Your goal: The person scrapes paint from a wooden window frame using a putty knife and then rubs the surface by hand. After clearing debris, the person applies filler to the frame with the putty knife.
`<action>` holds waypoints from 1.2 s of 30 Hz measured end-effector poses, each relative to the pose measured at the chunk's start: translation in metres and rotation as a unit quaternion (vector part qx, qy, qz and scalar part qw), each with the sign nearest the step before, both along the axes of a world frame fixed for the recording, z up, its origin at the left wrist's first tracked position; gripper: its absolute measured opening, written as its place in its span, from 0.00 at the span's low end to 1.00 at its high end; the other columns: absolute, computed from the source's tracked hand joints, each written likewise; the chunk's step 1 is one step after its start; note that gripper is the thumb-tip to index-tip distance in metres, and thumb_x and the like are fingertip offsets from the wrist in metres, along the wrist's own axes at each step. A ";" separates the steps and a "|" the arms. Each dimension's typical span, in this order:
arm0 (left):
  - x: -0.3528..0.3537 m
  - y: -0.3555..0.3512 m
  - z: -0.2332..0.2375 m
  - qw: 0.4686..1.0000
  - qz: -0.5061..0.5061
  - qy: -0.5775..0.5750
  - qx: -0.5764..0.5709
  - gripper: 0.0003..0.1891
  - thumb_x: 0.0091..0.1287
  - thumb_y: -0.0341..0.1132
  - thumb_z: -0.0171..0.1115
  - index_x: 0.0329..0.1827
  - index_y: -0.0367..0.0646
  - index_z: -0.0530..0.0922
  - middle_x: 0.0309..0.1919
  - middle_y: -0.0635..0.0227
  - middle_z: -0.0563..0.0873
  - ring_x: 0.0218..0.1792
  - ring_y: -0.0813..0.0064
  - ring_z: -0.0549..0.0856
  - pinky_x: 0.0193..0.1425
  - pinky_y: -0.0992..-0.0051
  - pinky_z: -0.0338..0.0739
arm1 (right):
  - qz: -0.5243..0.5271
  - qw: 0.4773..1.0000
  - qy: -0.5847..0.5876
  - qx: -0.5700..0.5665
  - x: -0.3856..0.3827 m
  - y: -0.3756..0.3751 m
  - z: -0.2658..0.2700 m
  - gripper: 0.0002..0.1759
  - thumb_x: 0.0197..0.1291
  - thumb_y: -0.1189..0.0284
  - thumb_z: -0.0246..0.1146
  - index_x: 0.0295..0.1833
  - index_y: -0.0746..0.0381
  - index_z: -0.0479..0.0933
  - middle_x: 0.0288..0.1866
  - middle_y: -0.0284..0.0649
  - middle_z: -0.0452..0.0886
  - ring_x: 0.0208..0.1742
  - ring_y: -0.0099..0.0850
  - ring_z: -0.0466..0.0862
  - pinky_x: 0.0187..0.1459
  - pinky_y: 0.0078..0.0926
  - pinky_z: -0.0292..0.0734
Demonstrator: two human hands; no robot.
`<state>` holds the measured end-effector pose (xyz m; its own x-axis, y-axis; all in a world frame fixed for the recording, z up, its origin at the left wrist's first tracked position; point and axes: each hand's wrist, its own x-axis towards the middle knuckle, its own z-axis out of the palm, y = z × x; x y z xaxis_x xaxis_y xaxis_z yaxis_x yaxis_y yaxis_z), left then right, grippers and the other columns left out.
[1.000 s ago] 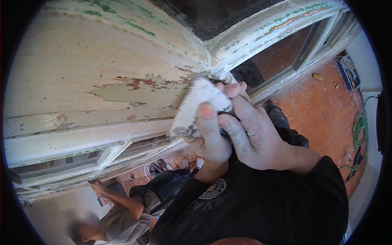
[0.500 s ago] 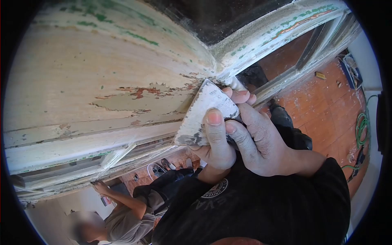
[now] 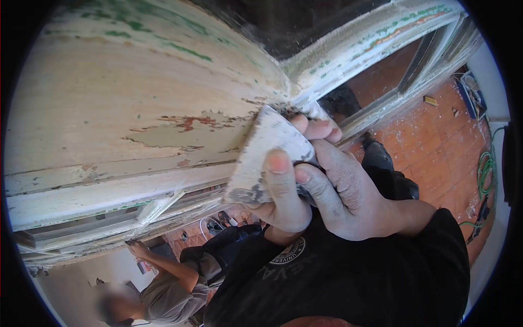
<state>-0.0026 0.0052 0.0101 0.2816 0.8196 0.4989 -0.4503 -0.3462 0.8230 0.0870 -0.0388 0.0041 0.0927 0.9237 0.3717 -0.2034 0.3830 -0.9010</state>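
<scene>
Both my hands hold one putty knife (image 3: 260, 147), whose wide, whitish blade has dark smears at its lower corner. My left hand (image 3: 286, 199) lies around the blade, thumb pressed on its face. Closed around the handle end, my right hand (image 3: 348, 199) has its thumb beside my left thumb and its fingertips curled past the blade. The handle is mostly hidden by the fingers. Dust coats both hands. The blade's edge overlaps a wooden panel (image 3: 98, 109) at its inner corner, beside a patch of flaking paint (image 3: 188, 133).
A glazed white frame (image 3: 376, 52) with green paint traces runs to the upper right. Lower left, another person (image 3: 171, 289) reaches a hand to the frame. On the tiled floor (image 3: 419, 152) lie a coiled green hose (image 3: 484, 171), a blue box (image 3: 469, 95) and paint flakes.
The putty knife and both hands have shifted slightly left, the blade's lower corner also a little down. My grip looks the same.
</scene>
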 end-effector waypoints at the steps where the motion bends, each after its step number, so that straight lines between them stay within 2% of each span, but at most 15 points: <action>1: 0.002 0.001 0.002 1.000 0.001 0.004 -0.008 0.17 0.69 0.33 0.46 0.55 0.29 0.70 0.40 0.48 0.82 0.35 0.60 0.81 0.42 0.65 0.78 | 0.000 1.000 -0.003 0.004 0.001 0.002 -0.001 0.08 0.66 0.74 0.48 0.45 0.68 0.66 0.32 0.55 0.74 0.33 0.51 0.78 0.34 0.36 0.70; 2: 0.004 0.002 0.002 1.000 0.003 0.008 -0.016 0.17 0.69 0.33 0.46 0.55 0.29 0.70 0.40 0.48 0.82 0.35 0.60 0.81 0.41 0.65 0.78 | -0.010 0.999 -0.025 0.019 0.001 0.004 -0.004 0.08 0.66 0.74 0.49 0.44 0.69 0.66 0.32 0.55 0.74 0.34 0.51 0.77 0.35 0.36 0.70; 3: 0.007 0.002 -0.007 0.999 0.005 -0.051 -0.002 0.17 0.69 0.33 0.46 0.55 0.30 0.71 0.41 0.49 0.82 0.36 0.61 0.81 0.42 0.65 0.78 | -0.019 0.998 -0.045 0.031 0.001 0.005 -0.006 0.08 0.65 0.74 0.49 0.44 0.69 0.66 0.33 0.56 0.74 0.35 0.51 0.77 0.36 0.36 0.70; 7: -0.004 -0.001 -0.002 1.000 -0.004 -0.018 -0.025 0.17 0.69 0.33 0.47 0.55 0.30 0.70 0.42 0.49 0.82 0.37 0.61 0.81 0.43 0.65 0.78 | -0.026 0.997 -0.049 0.054 -0.002 0.002 -0.001 0.08 0.65 0.74 0.49 0.44 0.69 0.66 0.34 0.56 0.73 0.36 0.51 0.76 0.37 0.36 0.69; 10: -0.001 0.005 0.004 0.999 -0.034 0.000 -0.035 0.17 0.69 0.34 0.47 0.55 0.29 0.70 0.42 0.49 0.82 0.38 0.61 0.82 0.44 0.66 0.78 | -0.030 0.999 -0.006 -0.012 0.000 0.003 0.000 0.08 0.65 0.74 0.49 0.43 0.69 0.66 0.33 0.55 0.73 0.35 0.50 0.75 0.37 0.37 0.69; 11: 0.006 0.004 0.001 0.999 0.000 -0.046 0.017 0.18 0.69 0.35 0.47 0.54 0.29 0.70 0.42 0.48 0.82 0.37 0.63 0.82 0.44 0.66 0.78 | -0.020 1.000 -0.022 0.005 0.002 0.005 0.002 0.08 0.65 0.74 0.49 0.43 0.68 0.66 0.33 0.54 0.73 0.35 0.50 0.75 0.37 0.37 0.70; 12: 0.007 0.004 -0.003 0.999 0.000 -0.045 0.013 0.18 0.69 0.35 0.47 0.54 0.29 0.70 0.42 0.48 0.82 0.37 0.63 0.82 0.44 0.66 0.78 | -0.007 0.999 -0.034 0.021 0.002 0.005 0.002 0.08 0.65 0.74 0.49 0.44 0.68 0.67 0.33 0.54 0.73 0.35 0.49 0.75 0.37 0.36 0.70; 18: -0.001 0.015 -0.024 0.982 0.086 0.028 0.168 0.17 0.70 0.36 0.46 0.52 0.29 0.72 0.40 0.50 0.83 0.38 0.66 0.83 0.45 0.71 0.78 | 0.006 0.999 -0.038 -0.020 0.003 0.002 -0.005 0.07 0.65 0.74 0.49 0.43 0.68 0.67 0.34 0.53 0.73 0.36 0.49 0.76 0.38 0.36 0.70; 21: -0.003 0.008 -0.027 0.984 0.099 0.040 0.142 0.17 0.70 0.36 0.46 0.52 0.29 0.72 0.39 0.50 0.83 0.37 0.66 0.83 0.45 0.71 0.78 | -0.015 0.999 -0.033 0.027 -0.001 0.002 -0.002 0.08 0.65 0.74 0.49 0.44 0.68 0.67 0.34 0.52 0.73 0.35 0.48 0.75 0.39 0.36 0.70; 25: 0.001 0.007 -0.014 0.985 0.116 0.052 0.120 0.17 0.69 0.35 0.46 0.52 0.29 0.72 0.38 0.50 0.83 0.35 0.66 0.83 0.44 0.72 0.78 | 0.003 1.000 0.019 -0.024 -0.003 0.004 -0.006 0.08 0.65 0.74 0.49 0.45 0.68 0.67 0.34 0.52 0.73 0.35 0.47 0.74 0.39 0.35 0.70; 27: 0.002 0.004 -0.012 0.985 0.120 0.055 0.111 0.17 0.69 0.35 0.45 0.52 0.29 0.73 0.38 0.50 0.83 0.35 0.66 0.83 0.43 0.72 0.78 | 0.004 1.000 0.000 0.025 -0.002 0.006 -0.002 0.08 0.65 0.75 0.49 0.45 0.69 0.68 0.35 0.51 0.73 0.35 0.45 0.74 0.41 0.35 0.69; 30: -0.003 -0.003 -0.014 0.991 0.111 0.058 0.048 0.17 0.69 0.35 0.46 0.51 0.28 0.73 0.37 0.50 0.83 0.34 0.67 0.83 0.42 0.71 0.78 | 0.007 0.999 0.046 -0.019 -0.006 0.000 0.003 0.09 0.65 0.75 0.49 0.45 0.69 0.68 0.35 0.51 0.73 0.35 0.43 0.75 0.41 0.35 0.69; 34: 0.000 0.000 -0.010 0.995 0.092 0.042 -0.018 0.16 0.69 0.34 0.46 0.50 0.28 0.73 0.36 0.51 0.83 0.33 0.67 0.82 0.41 0.69 0.77 | 0.006 0.999 0.011 -0.044 -0.004 0.002 -0.006 0.09 0.65 0.75 0.49 0.46 0.69 0.67 0.36 0.51 0.74 0.38 0.42 0.75 0.42 0.33 0.69; 35: 0.002 -0.002 0.002 0.999 -0.004 -0.011 -0.045 0.17 0.69 0.35 0.48 0.52 0.29 0.71 0.42 0.49 0.81 0.38 0.67 0.81 0.43 0.70 0.77 | 0.025 0.999 0.029 -0.034 -0.005 0.003 -0.003 0.10 0.65 0.75 0.48 0.48 0.70 0.67 0.39 0.51 0.73 0.41 0.42 0.75 0.46 0.33 0.68; 36: 0.002 0.001 -0.003 0.998 -0.015 -0.019 -0.050 0.17 0.69 0.35 0.48 0.52 0.29 0.71 0.42 0.49 0.81 0.38 0.67 0.81 0.43 0.70 0.77 | 0.035 0.998 0.043 -0.026 -0.003 0.003 0.001 0.11 0.65 0.76 0.48 0.49 0.70 0.67 0.41 0.52 0.73 0.44 0.42 0.75 0.49 0.33 0.68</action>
<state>-0.0007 0.0057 0.0068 0.2896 0.8575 0.4253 -0.4905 -0.2486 0.8352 0.0836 -0.0361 0.0050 0.0557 0.9468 0.3171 -0.3053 0.3185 -0.8974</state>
